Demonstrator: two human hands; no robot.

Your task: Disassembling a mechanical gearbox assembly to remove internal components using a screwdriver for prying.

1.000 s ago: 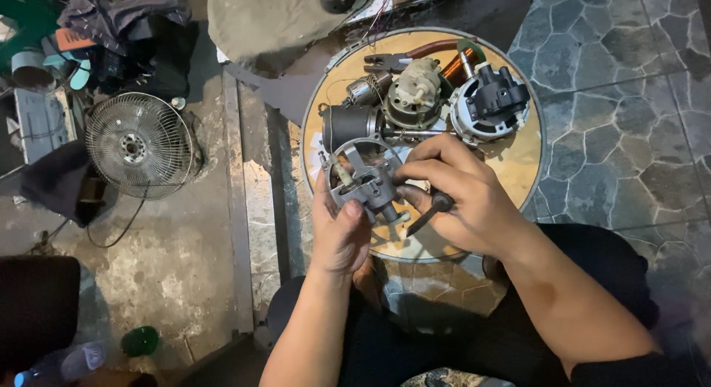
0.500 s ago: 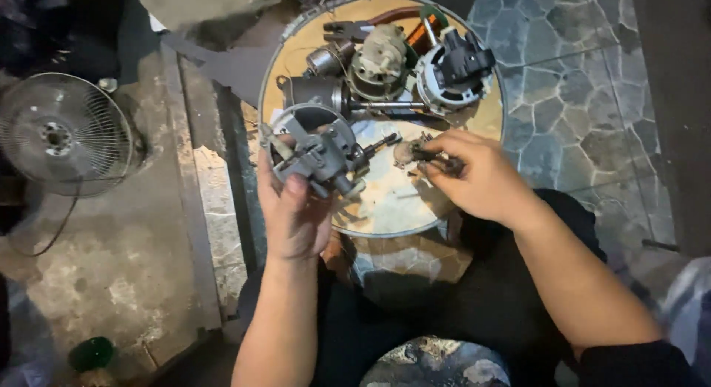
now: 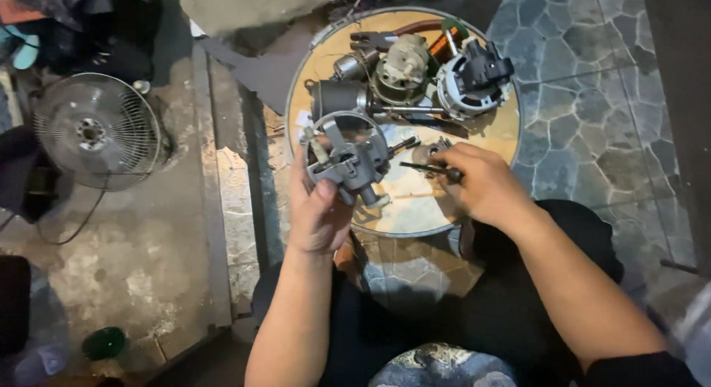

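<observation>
Left hand grips grey carburetor at frame centre, right hand fingers clenched on thin dark tool, over round wooden worktop of motor parts; stone floor, fan left.

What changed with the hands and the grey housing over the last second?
The right hand let go of the grey motor housing and moved off to the right, now pinching a thin dark tool over the round tray. The left hand kept hold of the housing alone. The motor parts on the tray stayed put.
</observation>
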